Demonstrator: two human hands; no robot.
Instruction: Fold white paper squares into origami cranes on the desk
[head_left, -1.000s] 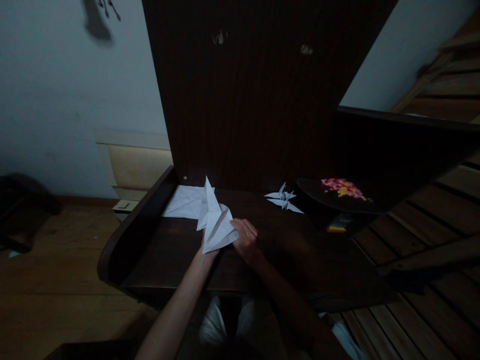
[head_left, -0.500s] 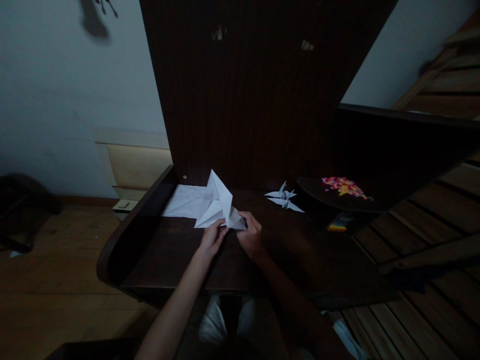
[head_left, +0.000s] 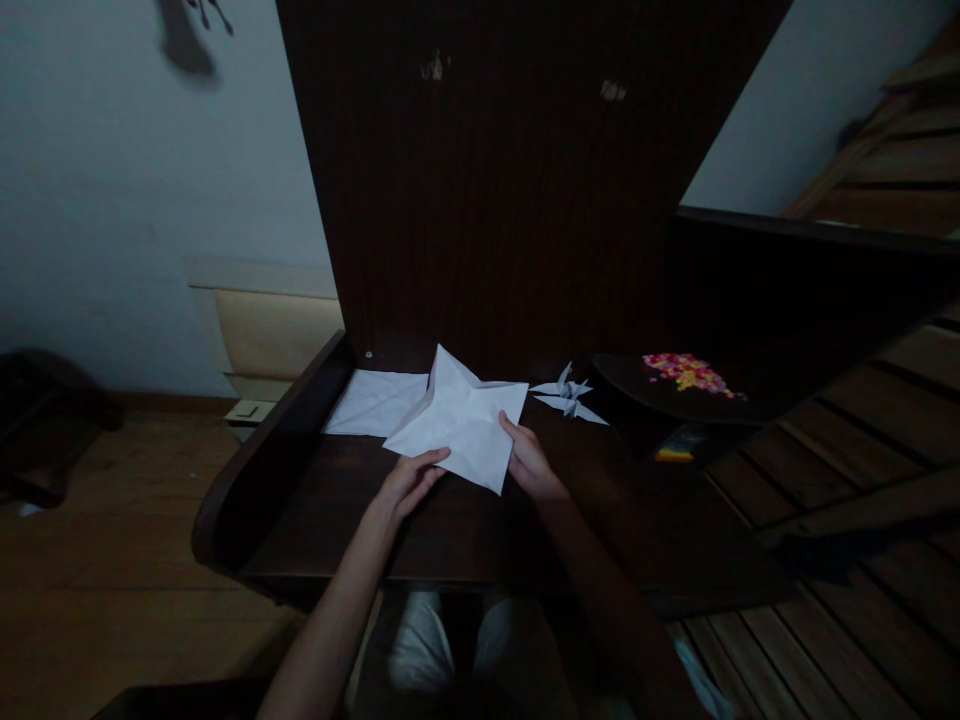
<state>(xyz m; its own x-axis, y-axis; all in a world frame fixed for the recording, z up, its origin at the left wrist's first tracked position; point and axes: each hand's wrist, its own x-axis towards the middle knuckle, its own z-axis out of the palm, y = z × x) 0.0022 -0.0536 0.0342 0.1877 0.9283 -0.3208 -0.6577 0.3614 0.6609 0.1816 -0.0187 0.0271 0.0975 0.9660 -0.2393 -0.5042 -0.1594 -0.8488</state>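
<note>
A creased sheet of white paper (head_left: 472, 425) is held up over the dark desk, spread wide with its far corner raised in a fold. My left hand (head_left: 410, 480) grips its near left edge, the thumb on top and the fingers underneath. On the right edge, my right hand (head_left: 527, 460) pinches the same sheet, thumb on its face. Behind and to the left lies more white paper (head_left: 360, 405), flat on the desk and partly covered by the held sheet. Two folded paper cranes (head_left: 568, 394) rest close together beyond my right hand.
The dark wooden desk (head_left: 322, 515) has a raised side panel (head_left: 247, 480) on the left and a tall back panel (head_left: 495, 200). On the right, a small shelf (head_left: 622, 380) bears a heap of pink, red and yellow bits (head_left: 690, 372). Wooden slats (head_left: 847, 480) stand beyond.
The sheet has gone from a peaked, partly folded shape to a wide, opened-out one. My hands have moved apart, the left slightly left, the right to the right.
</note>
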